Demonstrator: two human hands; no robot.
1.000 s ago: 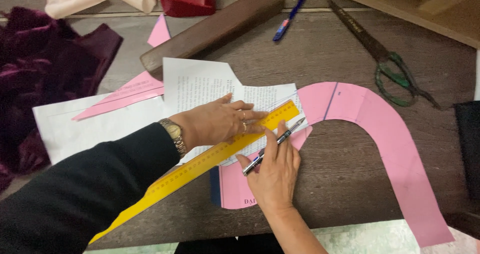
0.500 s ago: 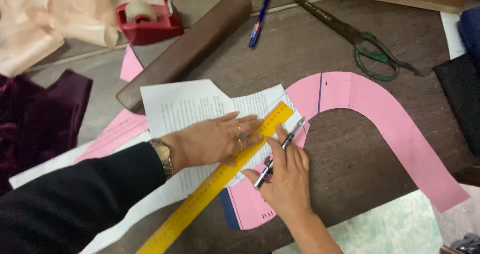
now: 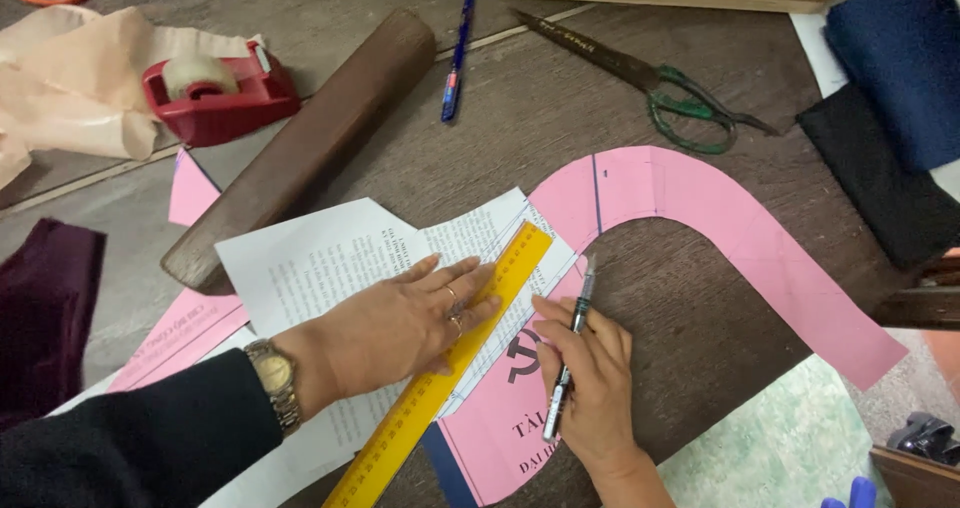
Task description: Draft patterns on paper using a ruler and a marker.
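— What sort of place is this?
— A tailor's workshop: a curved pink paper pattern (image 3: 720, 218), heavy shears (image 3: 660, 88), folded cloth (image 3: 900, 68) and a yellow ruler (image 3: 450, 358) on a worn wooden surface (image 3: 560, 138).

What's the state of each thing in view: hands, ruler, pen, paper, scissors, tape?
left hand: flat, pressing on the yellow ruler
yellow ruler: lying diagonal across the white printed sheet
right hand: gripping the pen, tip at the ruler's edge
pink curved paper: flat on the table, partly under the sheet
scissors: closed, lying untouched
blue pen: lying untouched
red tape dispenser: upright, roll loaded
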